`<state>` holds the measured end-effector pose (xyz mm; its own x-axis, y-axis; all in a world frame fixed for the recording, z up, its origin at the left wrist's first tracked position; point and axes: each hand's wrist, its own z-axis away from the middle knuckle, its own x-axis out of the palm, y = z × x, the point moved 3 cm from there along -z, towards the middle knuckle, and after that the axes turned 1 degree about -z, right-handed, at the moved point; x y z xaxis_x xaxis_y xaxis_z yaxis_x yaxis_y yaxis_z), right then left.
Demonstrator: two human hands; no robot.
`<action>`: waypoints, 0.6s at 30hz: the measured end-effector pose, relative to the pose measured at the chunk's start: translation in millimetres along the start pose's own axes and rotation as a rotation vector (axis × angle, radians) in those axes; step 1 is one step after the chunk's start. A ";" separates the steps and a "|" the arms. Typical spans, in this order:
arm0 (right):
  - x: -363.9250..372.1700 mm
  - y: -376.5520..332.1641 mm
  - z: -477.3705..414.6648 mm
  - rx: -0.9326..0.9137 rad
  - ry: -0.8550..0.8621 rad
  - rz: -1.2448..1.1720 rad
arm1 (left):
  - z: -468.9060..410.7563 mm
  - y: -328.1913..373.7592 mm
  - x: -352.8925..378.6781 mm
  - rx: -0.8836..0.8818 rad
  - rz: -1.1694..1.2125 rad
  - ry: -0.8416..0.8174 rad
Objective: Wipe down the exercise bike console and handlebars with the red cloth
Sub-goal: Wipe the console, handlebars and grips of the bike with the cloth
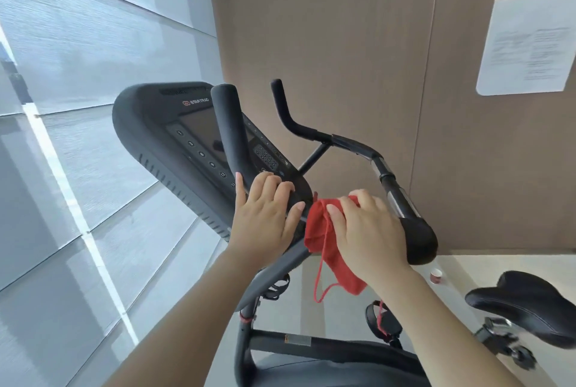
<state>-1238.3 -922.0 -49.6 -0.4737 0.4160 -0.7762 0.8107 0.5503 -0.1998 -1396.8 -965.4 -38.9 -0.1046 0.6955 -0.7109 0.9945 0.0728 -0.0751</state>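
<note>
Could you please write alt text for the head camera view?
A person's right hand presses a red cloth against the exercise bike between console and right handlebar, while the left hand grips the near handlebar. The saddle sits lower right.

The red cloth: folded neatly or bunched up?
Bunched: the cloth crumples under the right hand, a loose thread dangling below.
</note>
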 end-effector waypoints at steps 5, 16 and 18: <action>-1.8 20.5 22.7 -0.116 0.063 -0.157 | 0.0 -2.0 1.9 0.015 0.022 0.011; -2.7 25.6 24.5 -0.107 -0.013 -0.274 | 0.8 -2.4 2.7 0.015 0.053 0.029; -6.6 33.4 28.9 -0.139 -0.052 -0.301 | 0.9 -2.0 2.0 0.017 0.049 0.029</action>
<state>-1198.2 -927.3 -68.4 -0.6638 0.1840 -0.7249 0.5805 0.7378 -0.3443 -1399.0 -964.9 -40.8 -0.0558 0.7181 -0.6937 0.9983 0.0265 -0.0528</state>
